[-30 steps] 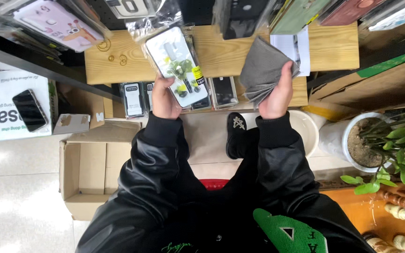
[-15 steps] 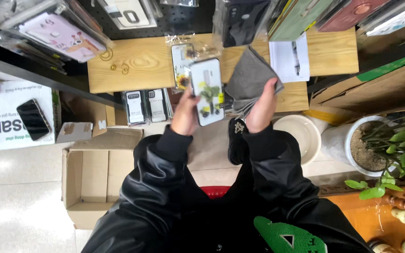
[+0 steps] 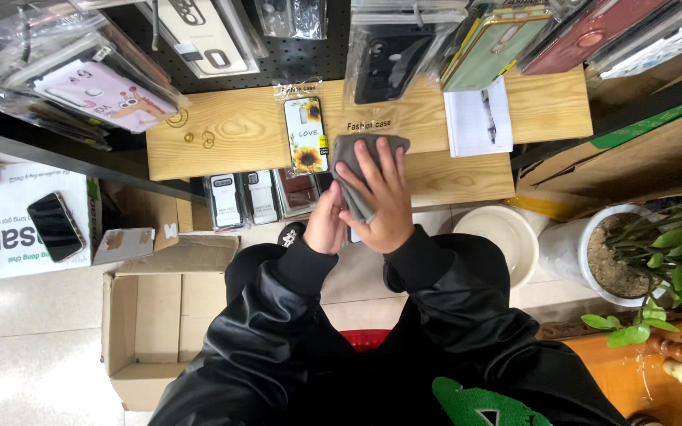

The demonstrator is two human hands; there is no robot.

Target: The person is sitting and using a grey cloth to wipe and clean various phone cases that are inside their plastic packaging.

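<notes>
My right hand (image 3: 380, 201) lies flat on a grey cloth (image 3: 354, 151) and presses it down over what my left hand (image 3: 324, 227) holds from below. That thing is almost wholly hidden by cloth and fingers; in the earlier frames it was a flowered phone case in clear wrap. A second wrapped sunflower phone case (image 3: 307, 136) lies on the wooden shelf (image 3: 238, 130) just left of the cloth, touched by neither hand. Both hands hover over the shelf's front edge.
Packaged phone cases hang above the shelf (image 3: 104, 87), and a row of them stands below it (image 3: 246, 197). A notepad with a pen (image 3: 479, 114) lies on the shelf. On the floor are an open cardboard box (image 3: 159, 315), a white basin (image 3: 507, 237) and a potted plant (image 3: 605, 264).
The hands came together: my left hand brought the wrapped case down and inward, and my right hand laid the grey cloth over it. The view shifted slightly.
</notes>
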